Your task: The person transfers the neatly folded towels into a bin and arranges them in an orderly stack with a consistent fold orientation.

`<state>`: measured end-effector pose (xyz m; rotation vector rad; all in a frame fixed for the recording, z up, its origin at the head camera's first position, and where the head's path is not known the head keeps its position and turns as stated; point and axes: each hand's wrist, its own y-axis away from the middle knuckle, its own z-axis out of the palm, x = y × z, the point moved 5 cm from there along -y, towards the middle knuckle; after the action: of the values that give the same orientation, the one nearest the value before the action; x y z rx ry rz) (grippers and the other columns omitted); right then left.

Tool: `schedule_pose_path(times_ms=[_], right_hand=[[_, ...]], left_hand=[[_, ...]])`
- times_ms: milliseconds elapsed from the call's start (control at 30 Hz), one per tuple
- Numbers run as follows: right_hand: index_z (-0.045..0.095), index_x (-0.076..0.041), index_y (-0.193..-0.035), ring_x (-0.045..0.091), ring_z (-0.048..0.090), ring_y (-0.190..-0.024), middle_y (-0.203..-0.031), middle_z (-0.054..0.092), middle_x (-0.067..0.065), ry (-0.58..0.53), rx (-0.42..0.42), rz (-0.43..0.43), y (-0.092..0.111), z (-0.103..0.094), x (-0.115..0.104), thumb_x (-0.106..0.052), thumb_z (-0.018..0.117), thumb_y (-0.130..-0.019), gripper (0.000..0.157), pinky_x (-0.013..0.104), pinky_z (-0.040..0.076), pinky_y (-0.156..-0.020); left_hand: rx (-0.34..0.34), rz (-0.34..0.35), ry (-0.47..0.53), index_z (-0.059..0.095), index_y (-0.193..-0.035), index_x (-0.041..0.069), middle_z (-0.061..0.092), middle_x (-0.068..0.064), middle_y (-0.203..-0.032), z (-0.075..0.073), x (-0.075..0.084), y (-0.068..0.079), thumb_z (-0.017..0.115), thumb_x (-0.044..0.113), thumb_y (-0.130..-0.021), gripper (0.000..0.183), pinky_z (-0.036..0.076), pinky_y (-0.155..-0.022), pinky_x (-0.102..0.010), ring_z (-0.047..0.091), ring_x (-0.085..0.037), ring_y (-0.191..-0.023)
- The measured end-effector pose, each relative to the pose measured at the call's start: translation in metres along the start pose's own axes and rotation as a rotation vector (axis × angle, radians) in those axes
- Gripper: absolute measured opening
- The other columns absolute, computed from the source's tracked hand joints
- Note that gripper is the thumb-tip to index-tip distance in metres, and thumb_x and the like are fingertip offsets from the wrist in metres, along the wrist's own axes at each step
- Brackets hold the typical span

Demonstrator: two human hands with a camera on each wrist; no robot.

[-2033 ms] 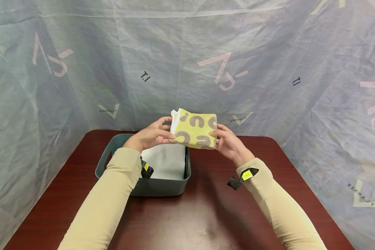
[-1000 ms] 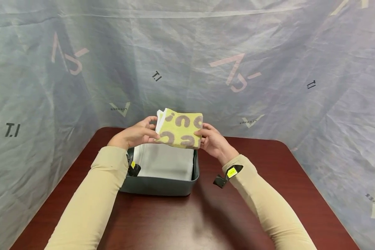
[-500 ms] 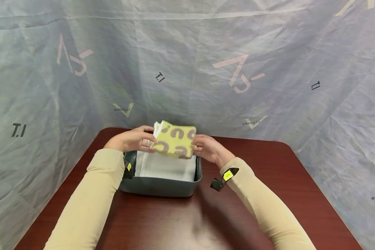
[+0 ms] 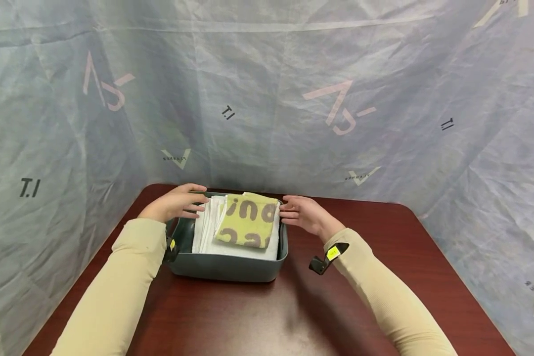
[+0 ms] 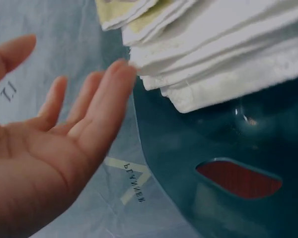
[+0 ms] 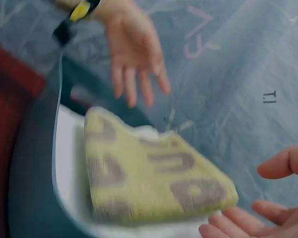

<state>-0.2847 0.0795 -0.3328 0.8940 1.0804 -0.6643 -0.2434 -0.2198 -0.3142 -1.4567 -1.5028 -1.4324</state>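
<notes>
A folded yellow towel (image 4: pixel 247 220) with grey-brown shapes lies on a stack of folded white towels (image 4: pixel 208 232) inside a dark teal bin (image 4: pixel 227 267). To its left, my left hand (image 4: pixel 176 203) hovers by the bin's left end with fingers spread, holding nothing. On the other side, my right hand (image 4: pixel 306 214) stays near the bin's right rim, its fingers extended toward the yellow towel. Right wrist view: the fingertips come close to the towel's corner; whether they touch it I cannot tell. The left wrist view shows the left palm apart from the white folds.
The bin stands on a dark red-brown table (image 4: pixel 347 277), toward the back left. An oval handle hole (image 5: pixel 238 178) pierces the bin's end wall. Grey printed fabric (image 4: pixel 249 89) hangs behind the table and along both sides.
Both hands held the yellow towel above the bin, then lowered it. It now lies on the white towels, let go, and the hands have moved apart to either side.
</notes>
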Motion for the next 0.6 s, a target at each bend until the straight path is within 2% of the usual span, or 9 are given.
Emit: schedule_pose_path(times_ms=[233,400,600], right_hand=[[0.028,0.004,-0.142,0.039,0.039,-0.124,-0.135,0.036,0.032,0.149,0.073,-0.055,0.005,-0.015,0.001,-0.007,0.036,-0.098,0.046,0.046,0.034,-0.101],[0.033,0.004,-0.14,0.034,0.047,-0.117,-0.131,0.042,0.029,0.209,0.115,-0.075,0.011,-0.023,-0.002,-0.008,0.039,-0.097,0.045,0.045,0.037,-0.099],[0.036,0.003,-0.138,0.032,0.048,-0.116,-0.132,0.043,0.028,0.232,0.155,-0.074,0.017,-0.033,-0.006,-0.009,0.039,-0.097,0.043,0.043,0.04,-0.097]], left_hand=[[0.172,0.161,-0.274,0.042,-0.135,0.001,0.044,-0.023,-0.132,0.0,0.009,-0.003,0.047,0.02,-0.098,0.042,0.042,-0.093,-0.047,0.047,-0.039,-0.116],[0.269,0.221,-0.513,0.053,-0.128,0.004,0.049,-0.021,-0.127,-0.001,0.013,0.001,0.046,0.021,-0.098,0.035,0.042,-0.09,-0.05,0.045,-0.038,-0.116],[0.3,0.257,-0.581,0.055,-0.126,0.003,0.053,-0.021,-0.123,-0.006,0.014,0.008,0.047,0.021,-0.098,0.034,0.044,-0.086,-0.049,0.049,-0.037,-0.111]])
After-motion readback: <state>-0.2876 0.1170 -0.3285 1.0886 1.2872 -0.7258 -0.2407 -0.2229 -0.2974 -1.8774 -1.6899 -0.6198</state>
